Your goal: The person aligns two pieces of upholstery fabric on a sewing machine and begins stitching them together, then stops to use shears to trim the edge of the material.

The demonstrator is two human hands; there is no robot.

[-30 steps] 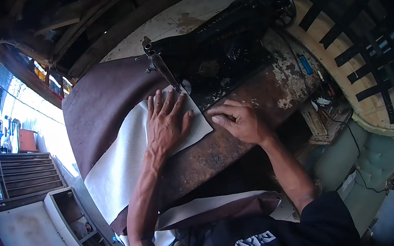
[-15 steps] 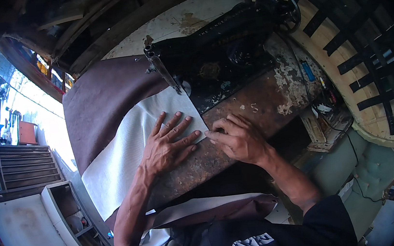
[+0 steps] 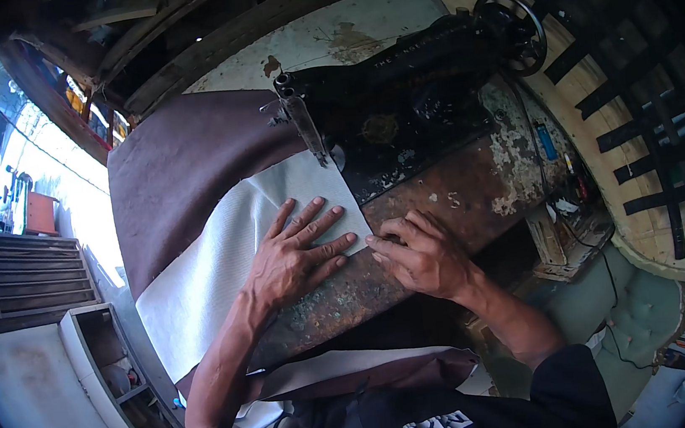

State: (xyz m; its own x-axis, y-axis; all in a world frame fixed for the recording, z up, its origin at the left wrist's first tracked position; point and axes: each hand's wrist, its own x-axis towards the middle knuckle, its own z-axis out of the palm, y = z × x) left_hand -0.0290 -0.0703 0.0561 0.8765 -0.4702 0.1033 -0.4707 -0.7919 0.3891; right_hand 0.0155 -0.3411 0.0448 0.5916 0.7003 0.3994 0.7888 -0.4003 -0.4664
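Observation:
A black sewing machine (image 3: pixel 411 109) stands on a worn brown table (image 3: pixel 328 313). Under its needle end lies a sheet of brown leatherette (image 3: pixel 193 159), with its whitish backing (image 3: pixel 205 272) turned up on the near part. My left hand (image 3: pixel 293 258) lies flat on the backing, fingers spread, just in front of the needle. At the near right corner of the sheet, my right hand (image 3: pixel 422 256) has thumb and forefinger closed together on the edge. The other fingers of that hand are curled.
The machine's handwheel (image 3: pixel 510 32) is at the back right, near a wooden frame with black straps (image 3: pixel 630 139). A blue lighter (image 3: pixel 546 142) lies on the table's right end. More brown leatherette (image 3: pixel 377 371) hangs over my lap. A white shelf unit (image 3: pixel 117 383) stands low at left.
The whole view has shifted a little, so the machine appears farther right. Both hands keep almost the same places on the sheet.

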